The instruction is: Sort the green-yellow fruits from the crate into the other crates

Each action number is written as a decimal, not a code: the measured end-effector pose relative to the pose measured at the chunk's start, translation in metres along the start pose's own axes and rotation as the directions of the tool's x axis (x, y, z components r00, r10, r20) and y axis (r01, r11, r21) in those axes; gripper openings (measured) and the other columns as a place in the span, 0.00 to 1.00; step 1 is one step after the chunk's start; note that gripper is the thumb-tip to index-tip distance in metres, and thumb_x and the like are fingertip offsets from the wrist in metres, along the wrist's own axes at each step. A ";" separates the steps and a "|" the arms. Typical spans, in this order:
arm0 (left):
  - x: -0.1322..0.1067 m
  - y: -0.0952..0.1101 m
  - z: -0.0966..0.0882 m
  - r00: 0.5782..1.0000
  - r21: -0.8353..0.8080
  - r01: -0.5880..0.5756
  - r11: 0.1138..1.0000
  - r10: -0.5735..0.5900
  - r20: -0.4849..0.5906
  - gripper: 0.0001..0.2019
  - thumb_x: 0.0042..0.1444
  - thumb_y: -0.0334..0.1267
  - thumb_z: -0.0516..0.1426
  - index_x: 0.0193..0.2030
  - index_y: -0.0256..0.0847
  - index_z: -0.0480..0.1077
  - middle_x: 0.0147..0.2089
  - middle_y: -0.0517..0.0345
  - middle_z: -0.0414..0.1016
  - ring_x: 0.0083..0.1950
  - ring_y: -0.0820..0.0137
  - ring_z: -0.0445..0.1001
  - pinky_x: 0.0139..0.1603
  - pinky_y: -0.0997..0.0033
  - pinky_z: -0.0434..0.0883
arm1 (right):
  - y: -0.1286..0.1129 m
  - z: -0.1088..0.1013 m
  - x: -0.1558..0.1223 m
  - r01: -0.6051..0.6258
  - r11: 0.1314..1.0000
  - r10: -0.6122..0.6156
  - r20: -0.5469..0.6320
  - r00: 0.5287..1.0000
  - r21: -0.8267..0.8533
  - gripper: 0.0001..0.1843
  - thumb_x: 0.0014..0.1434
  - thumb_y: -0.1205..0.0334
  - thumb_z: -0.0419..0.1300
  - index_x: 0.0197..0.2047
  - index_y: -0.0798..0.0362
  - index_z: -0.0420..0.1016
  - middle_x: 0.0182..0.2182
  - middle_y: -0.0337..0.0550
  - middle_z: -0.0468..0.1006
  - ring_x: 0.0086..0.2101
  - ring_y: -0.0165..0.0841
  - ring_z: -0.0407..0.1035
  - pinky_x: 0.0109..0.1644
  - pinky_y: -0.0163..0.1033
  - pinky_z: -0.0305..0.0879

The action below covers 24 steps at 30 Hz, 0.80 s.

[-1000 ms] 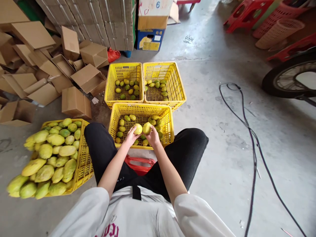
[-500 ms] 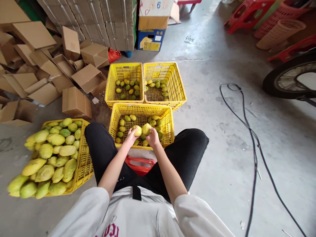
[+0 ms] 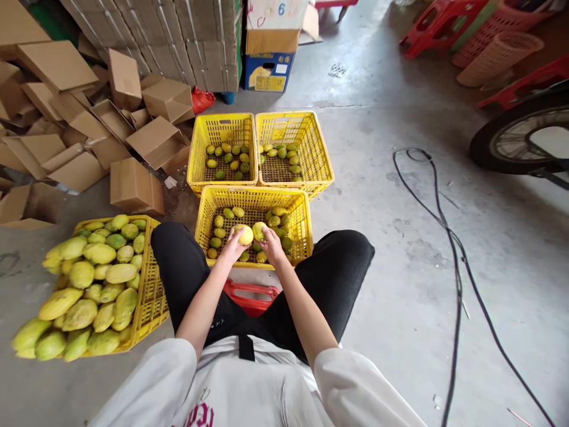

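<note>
My left hand (image 3: 233, 245) is closed around a yellow papaya (image 3: 245, 235). Beside it, my right hand (image 3: 272, 245) grips a yellow-green papaya (image 3: 258, 230). Both fruits are held side by side, close together, above the near yellow crate (image 3: 304, 228) between my knees. Inside that crate, several smaller-looking green and yellow papayas lie along the left and right sides; my hands hide part of its contents. To my left, a heaped yellow crate (image 3: 149, 284) overflows with papayas (image 3: 98, 252).
Two more yellow crates, one at left (image 3: 192, 151) and one at right (image 3: 326, 157), hold a few fruits beyond the near crate. Cardboard boxes (image 3: 155, 142) pile up at left. A black cable (image 3: 457, 284) and a wheel (image 3: 524, 136) are at right. A red stool (image 3: 251, 305) shows beneath me.
The papaya in my right hand has been turned and shifted slightly left and up. My left hand keeps its papaya nearly in place. The view has moved slightly.
</note>
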<state>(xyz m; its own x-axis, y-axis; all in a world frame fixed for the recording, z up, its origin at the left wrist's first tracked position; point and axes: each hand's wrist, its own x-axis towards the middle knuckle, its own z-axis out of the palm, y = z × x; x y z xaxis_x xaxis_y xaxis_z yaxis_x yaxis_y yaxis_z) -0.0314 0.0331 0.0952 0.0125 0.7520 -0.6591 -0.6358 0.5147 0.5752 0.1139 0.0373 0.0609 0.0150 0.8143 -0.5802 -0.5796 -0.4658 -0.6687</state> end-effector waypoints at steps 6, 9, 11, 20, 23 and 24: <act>-0.001 0.000 -0.002 0.998 0.089 0.060 0.994 -0.059 -0.016 0.21 0.49 0.39 0.72 0.45 0.48 0.68 0.45 0.61 0.78 0.45 0.66 0.79 0.41 0.72 0.76 | 0.006 -0.001 0.001 -0.021 0.994 0.010 -0.099 0.995 -0.112 0.30 0.44 0.42 0.80 0.42 0.46 0.72 0.39 0.40 0.79 0.38 0.36 0.76 0.32 0.37 0.76; -0.003 -0.002 0.000 0.997 0.116 0.072 0.991 -0.070 -0.021 0.19 0.51 0.34 0.71 0.44 0.46 0.68 0.44 0.60 0.77 0.45 0.66 0.79 0.46 0.68 0.79 | 0.004 -0.001 -0.002 0.007 0.996 -0.013 -0.057 0.998 -0.093 0.29 0.44 0.46 0.78 0.45 0.44 0.72 0.46 0.39 0.78 0.43 0.36 0.75 0.32 0.35 0.75; -0.004 -0.003 0.001 0.997 0.116 0.075 0.990 -0.072 -0.030 0.17 0.52 0.31 0.70 0.43 0.45 0.68 0.44 0.59 0.77 0.47 0.65 0.79 0.51 0.63 0.80 | 0.001 -0.001 -0.004 0.016 0.995 -0.018 -0.026 1.000 -0.097 0.28 0.45 0.49 0.77 0.46 0.42 0.72 0.47 0.39 0.77 0.46 0.37 0.73 0.32 0.33 0.75; 0.001 0.004 0.006 0.992 -0.011 0.060 0.998 -0.061 -0.114 0.08 0.60 0.39 0.60 0.46 0.44 0.75 0.48 0.52 0.79 0.57 0.57 0.79 0.60 0.51 0.81 | -0.005 0.000 0.000 -0.019 0.996 0.020 -0.009 1.000 0.089 0.21 0.50 0.55 0.67 0.46 0.41 0.66 0.39 0.34 0.76 0.42 0.38 0.74 0.40 0.41 0.79; 0.002 0.005 0.006 0.991 -0.036 0.066 0.997 -0.070 -0.111 0.11 0.59 0.34 0.56 0.47 0.43 0.75 0.46 0.52 0.79 0.55 0.59 0.80 0.60 0.51 0.81 | -0.008 -0.001 0.000 -0.029 0.994 0.031 -0.020 0.999 0.110 0.24 0.47 0.57 0.68 0.46 0.40 0.65 0.39 0.33 0.77 0.40 0.37 0.75 0.39 0.41 0.77; 0.002 0.005 0.006 0.991 -0.036 0.062 0.997 -0.065 -0.113 0.11 0.59 0.32 0.56 0.47 0.44 0.74 0.46 0.54 0.79 0.52 0.61 0.80 0.59 0.53 0.81 | -0.009 0.000 -0.001 -0.024 0.995 0.026 -0.023 0.999 0.101 0.26 0.45 0.56 0.70 0.46 0.40 0.65 0.39 0.33 0.77 0.40 0.37 0.75 0.39 0.40 0.76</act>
<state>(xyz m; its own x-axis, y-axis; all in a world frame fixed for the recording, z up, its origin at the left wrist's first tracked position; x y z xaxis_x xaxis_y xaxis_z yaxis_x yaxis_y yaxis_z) -0.0301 0.0392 0.0997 -0.0330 0.6654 -0.7458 -0.6612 0.5450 0.5155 0.1192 0.0403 0.0673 0.0183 0.7937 -0.6080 -0.6594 -0.4475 -0.6040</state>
